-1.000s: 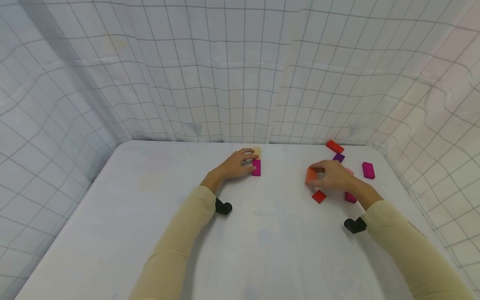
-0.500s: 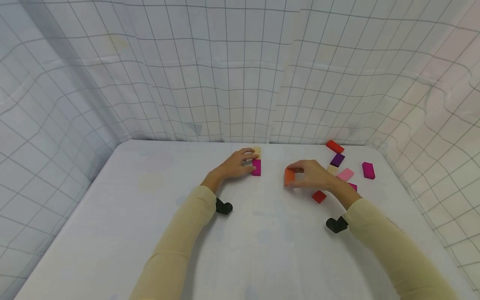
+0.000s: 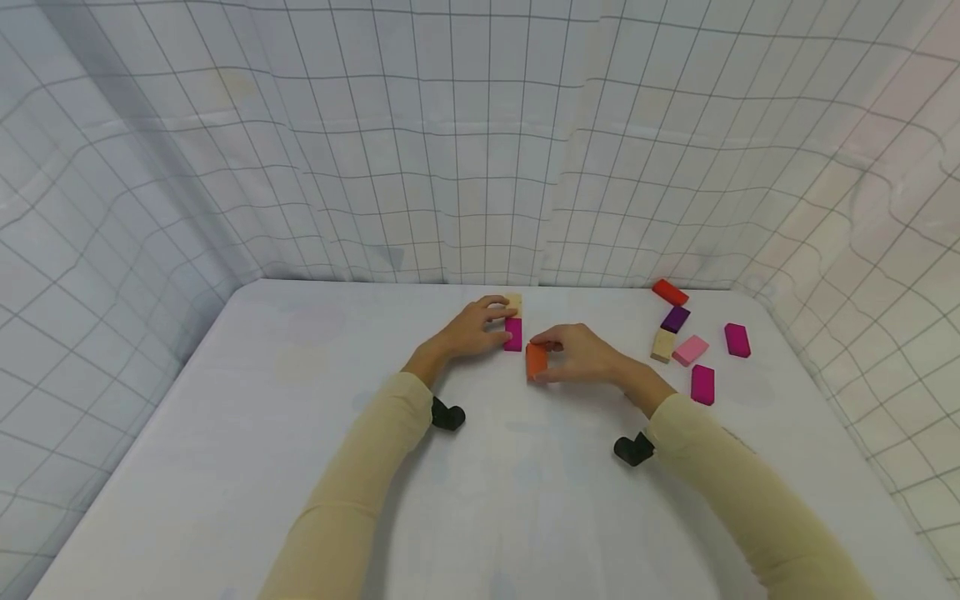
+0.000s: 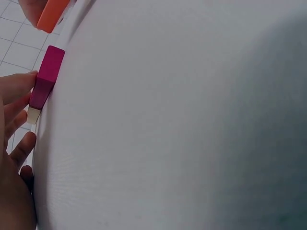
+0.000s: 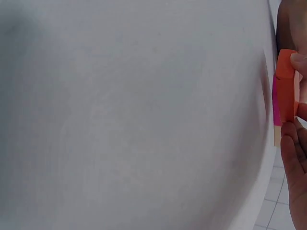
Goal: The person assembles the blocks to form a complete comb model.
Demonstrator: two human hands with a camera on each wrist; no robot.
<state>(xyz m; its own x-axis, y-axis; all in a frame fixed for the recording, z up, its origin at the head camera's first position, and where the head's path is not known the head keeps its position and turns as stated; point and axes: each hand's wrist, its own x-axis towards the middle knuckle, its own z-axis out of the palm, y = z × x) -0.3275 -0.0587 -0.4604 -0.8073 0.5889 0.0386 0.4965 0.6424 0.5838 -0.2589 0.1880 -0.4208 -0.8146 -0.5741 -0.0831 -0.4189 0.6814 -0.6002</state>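
My left hand (image 3: 471,329) rests at the left side of a magenta block (image 3: 513,335) and a cream block (image 3: 514,305), which lie end to end on the white table. Its fingers are spread and fairly straight, with the thumb touching the magenta block (image 4: 47,72). Between thumb and fingers, my right hand (image 3: 581,357) pinches an orange block (image 3: 536,363) by its ends. The orange block is just right of the magenta one and slightly nearer to me. In the right wrist view the orange block (image 5: 287,91) hides part of the magenta block.
Loose blocks lie at the right: red (image 3: 670,292), purple (image 3: 675,319), cream (image 3: 663,345), pink (image 3: 691,350) and two magenta, one nearer (image 3: 702,385) and one farther right (image 3: 737,340). Checked white curtains (image 3: 480,167) enclose the table's back and sides.
My right hand has carried the orange block leftward from the loose blocks to near the magenta block. My left hand has stayed put. The red block beneath the right forearm is now hidden.
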